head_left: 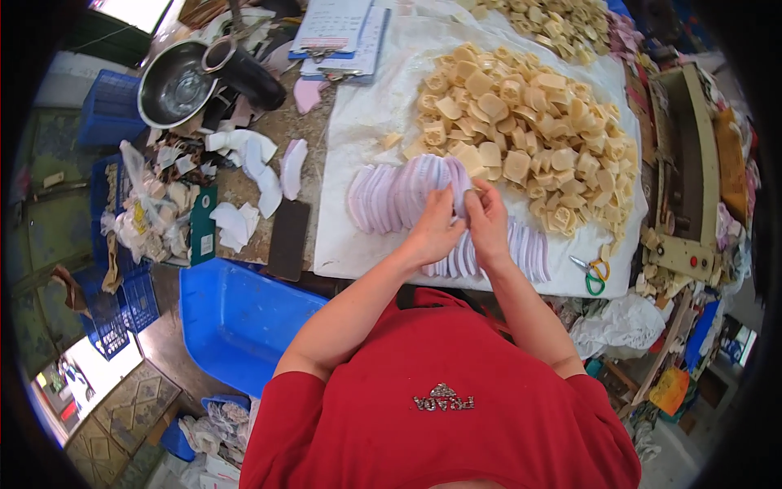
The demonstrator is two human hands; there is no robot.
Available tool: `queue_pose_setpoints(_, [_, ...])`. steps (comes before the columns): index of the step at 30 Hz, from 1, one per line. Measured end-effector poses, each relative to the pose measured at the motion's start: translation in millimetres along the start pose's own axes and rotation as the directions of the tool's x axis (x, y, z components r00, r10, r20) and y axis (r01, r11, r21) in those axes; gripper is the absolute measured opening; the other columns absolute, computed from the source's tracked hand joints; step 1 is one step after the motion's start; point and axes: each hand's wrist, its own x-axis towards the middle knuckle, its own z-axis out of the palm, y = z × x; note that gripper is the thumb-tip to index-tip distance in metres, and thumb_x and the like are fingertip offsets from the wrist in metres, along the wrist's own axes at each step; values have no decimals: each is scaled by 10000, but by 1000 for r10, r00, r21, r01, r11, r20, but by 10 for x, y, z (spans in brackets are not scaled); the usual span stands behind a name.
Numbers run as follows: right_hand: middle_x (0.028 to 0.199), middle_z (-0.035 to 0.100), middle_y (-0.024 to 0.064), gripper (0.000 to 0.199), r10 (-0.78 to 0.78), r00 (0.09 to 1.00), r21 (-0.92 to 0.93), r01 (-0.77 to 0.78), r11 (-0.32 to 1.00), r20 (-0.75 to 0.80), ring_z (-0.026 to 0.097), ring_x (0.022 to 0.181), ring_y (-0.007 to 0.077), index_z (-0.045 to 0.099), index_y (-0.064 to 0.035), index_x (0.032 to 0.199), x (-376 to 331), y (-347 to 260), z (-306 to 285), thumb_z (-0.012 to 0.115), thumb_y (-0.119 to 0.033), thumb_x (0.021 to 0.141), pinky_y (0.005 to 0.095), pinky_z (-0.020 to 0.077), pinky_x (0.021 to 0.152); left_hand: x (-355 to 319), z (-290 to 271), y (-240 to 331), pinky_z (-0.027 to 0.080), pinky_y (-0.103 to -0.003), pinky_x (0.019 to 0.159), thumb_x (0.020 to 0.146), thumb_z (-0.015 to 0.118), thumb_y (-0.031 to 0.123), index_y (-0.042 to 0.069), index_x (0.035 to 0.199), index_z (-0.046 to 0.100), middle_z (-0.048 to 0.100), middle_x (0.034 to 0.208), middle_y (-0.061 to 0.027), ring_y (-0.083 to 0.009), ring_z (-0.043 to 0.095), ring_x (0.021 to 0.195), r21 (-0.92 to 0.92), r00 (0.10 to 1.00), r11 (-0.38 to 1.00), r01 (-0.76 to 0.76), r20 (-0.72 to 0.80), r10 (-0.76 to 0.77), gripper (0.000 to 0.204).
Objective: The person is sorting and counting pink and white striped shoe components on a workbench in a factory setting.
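Both hands meet over the white-covered table, close to its front edge. My left hand is closed, its fingertips pressed on a pale lilac curved pad. Against the same pad my right hand pinches with thumb and fingers; the exact grip is partly hidden. Left of my hands stands a row of similar lilac and white pads, leaning one on another. A second row of pads lies below and right of my right hand. Beyond them rises a heap of cream-coloured molded pieces.
Scissors with green and orange handles lie at the right front corner. A blue tub stands left of my body. Clipboards, a metal bowl and white curved scraps lie to the left. A machine borders the table's right side.
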Motion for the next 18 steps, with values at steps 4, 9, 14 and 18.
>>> queue_pose_setpoints(4, [878, 535, 26, 333, 28, 997, 17, -26, 1000, -76, 462, 709, 65, 471, 9, 1166, 83, 112, 70, 537, -144, 878, 212, 395, 609, 186, -31, -172, 389, -386, 922, 792, 486, 50, -55, 1310, 289, 452, 1130, -271, -386, 472, 1037, -8, 999, 999, -33, 38, 33, 564])
queue_pose_setpoints(9, [962, 557, 85, 322, -163, 968, -236, 117, 965, -189, 510, 799, 129, 485, 26, 1163, 126, 297, 75, 508, -138, 887, 252, 422, 704, 187, -24, -107, 410, -386, 884, 813, 466, 69, -37, 1297, 330, 507, 1092, -293, -394, 511, 1005, 81, 993, 995, -59, -101, 67, 515])
queue_pose_setpoints(14, [1021, 547, 171, 308, -263, 958, -606, 276, 746, 112, 507, 990, 344, 535, 3, 1132, 291, 527, -25, 503, -120, 852, 390, 392, 876, 101, -377, 13, 416, -370, 880, 801, 506, 49, -4, 1172, 506, 535, 1101, -231, -347, 539, 1003, 172, 997, 982, 74, -32, -69, 375])
queue_pose_setpoints(18, [1036, 535, 160, 290, -350, 929, -692, 330, 642, 119, 487, 1013, 329, 552, -2, 1106, 158, 388, 50, 506, -105, 839, 393, 374, 889, -41, -860, -345, 405, -365, 889, 786, 517, 6, 9, 1132, 536, 546, 1080, -169, -299, 522, 1020, 325, 852, 945, 19, -500, 155, 346])
